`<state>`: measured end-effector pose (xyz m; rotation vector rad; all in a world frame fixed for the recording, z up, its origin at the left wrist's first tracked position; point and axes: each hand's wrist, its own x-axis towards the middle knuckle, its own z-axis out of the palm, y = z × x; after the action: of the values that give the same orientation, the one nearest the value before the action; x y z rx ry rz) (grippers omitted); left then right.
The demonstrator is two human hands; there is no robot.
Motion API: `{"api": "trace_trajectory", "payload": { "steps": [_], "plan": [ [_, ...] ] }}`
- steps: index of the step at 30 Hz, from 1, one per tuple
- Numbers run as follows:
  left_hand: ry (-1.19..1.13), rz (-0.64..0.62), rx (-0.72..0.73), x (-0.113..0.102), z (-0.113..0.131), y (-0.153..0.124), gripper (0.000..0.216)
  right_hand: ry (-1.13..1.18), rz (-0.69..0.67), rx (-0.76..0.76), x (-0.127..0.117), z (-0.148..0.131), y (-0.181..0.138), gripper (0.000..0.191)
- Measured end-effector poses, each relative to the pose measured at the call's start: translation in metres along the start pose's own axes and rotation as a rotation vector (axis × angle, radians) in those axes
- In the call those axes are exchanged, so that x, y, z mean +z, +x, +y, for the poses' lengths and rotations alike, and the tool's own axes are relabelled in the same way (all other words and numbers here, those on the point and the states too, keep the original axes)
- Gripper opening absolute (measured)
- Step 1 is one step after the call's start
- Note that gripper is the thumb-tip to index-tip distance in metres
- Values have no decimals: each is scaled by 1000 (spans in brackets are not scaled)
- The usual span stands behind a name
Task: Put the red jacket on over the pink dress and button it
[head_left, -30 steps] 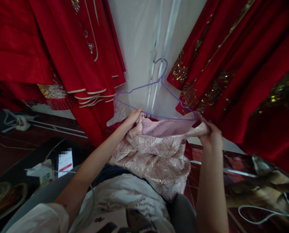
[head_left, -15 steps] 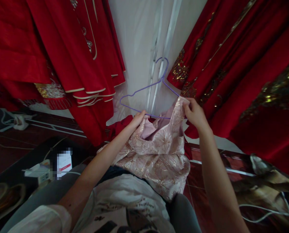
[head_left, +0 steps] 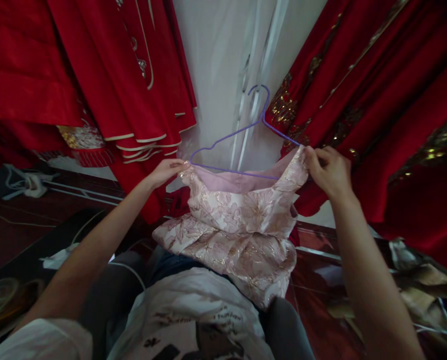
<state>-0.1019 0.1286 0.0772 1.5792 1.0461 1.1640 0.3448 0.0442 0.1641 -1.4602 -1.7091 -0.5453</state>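
Observation:
A pale pink brocade garment (head_left: 242, 220) with gold floral pattern hangs from a thin purple wire hanger (head_left: 242, 135) in front of me and drapes onto my lap. My left hand (head_left: 167, 170) pinches the garment's left top corner at the hanger's left end. My right hand (head_left: 326, 170) is closed on the right top corner, where the cloth lies over the hanger's right arm. The pink lining shows along the stretched top edge.
Red garments with cream trim (head_left: 107, 75) hang at the left, red ones with gold embroidery (head_left: 358, 85) at the right, a white wall (head_left: 219, 60) between them. Cables and a power strip (head_left: 24, 182) lie on the dark floor at left.
My left hand slid leftward along the hanger to its end, and my right hand moved right and up. The garment's top edge is now spread across the hanger.

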Motion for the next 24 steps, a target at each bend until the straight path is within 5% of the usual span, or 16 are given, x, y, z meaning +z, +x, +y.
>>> {"api": "trace_trajectory", "payload": {
  "steps": [4,9,19,24],
  "plan": [
    [-34,106,23,-21,-9,-3,41,-13,9,-11,0,7,5,41],
    [-76,166,90,-7,-5,8,42,-11,8,-15,-2,8,6,40],
    [50,20,254,49,96,34,35,53,-8,16,3,4,-1,40],
    [4,134,172,28,59,30,37,8,20,-7,4,7,0,40]
  ]
}}
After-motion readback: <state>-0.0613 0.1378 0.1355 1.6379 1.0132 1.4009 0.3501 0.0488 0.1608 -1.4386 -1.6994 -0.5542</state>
